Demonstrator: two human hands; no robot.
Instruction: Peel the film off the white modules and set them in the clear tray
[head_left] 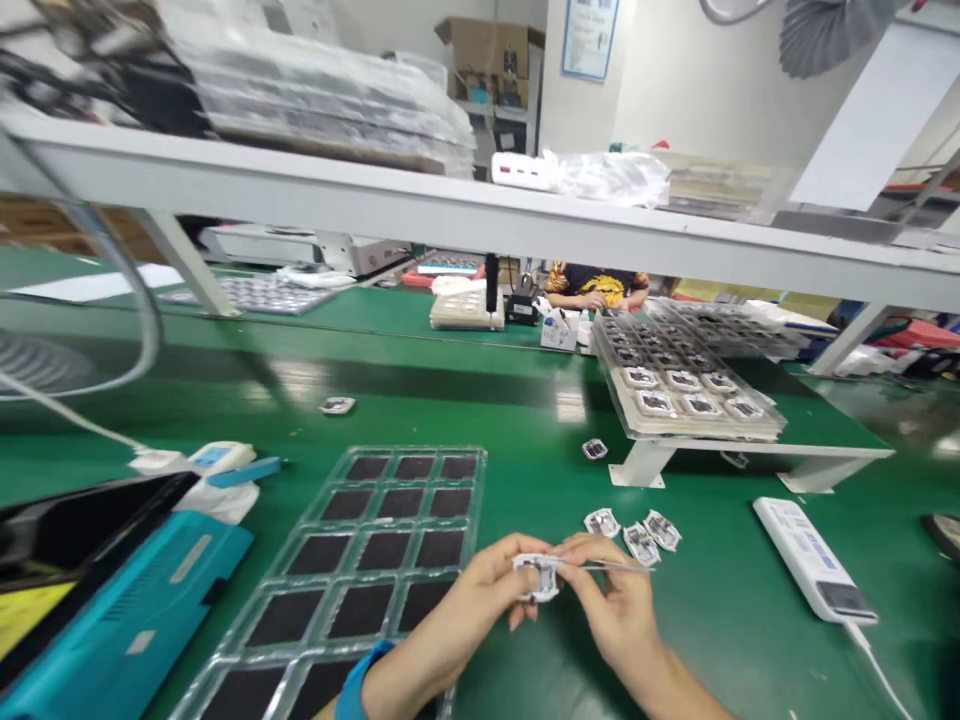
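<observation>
Both hands are raised over the green worktop (pixel 544 665), front-center. L hand (pixel 480 590), w/ blue wristband (pixel 358 682), is closed in a pinch on a small white housing (pixel 537 578); thumb lies across the open face, fingers behind. R hand (pixel 611 590) is nearly closed at the housing's R side, thumb & fingers pinching a thin pale rod (pixel 626 568); rod runs approx. horiz., free end past the fingers to the R. Contact btw. rod tip & housing: cannot tell, fingers obstruct. Ref. locations: housing is held R of the clear compartment tray (pixel 390 524), whose cells have black pads. Three loose housings (pixel 641 545) lie on the worktop just beyond R hand; one more unit (pixel 595 449) sits farther back, near the foot of a low stand (pixel 825 432). Stand carries stacked trays (pixel 705 431) w/ similar units in rows. White device w/ cable (pixel 814 560) lies at far R; teal box (pixel 176 600) at far L. Overhead shelf (pixel 375 205) spans the worktop; a co-worker (pixel 598 285) is partly visible beneath it.
</observation>
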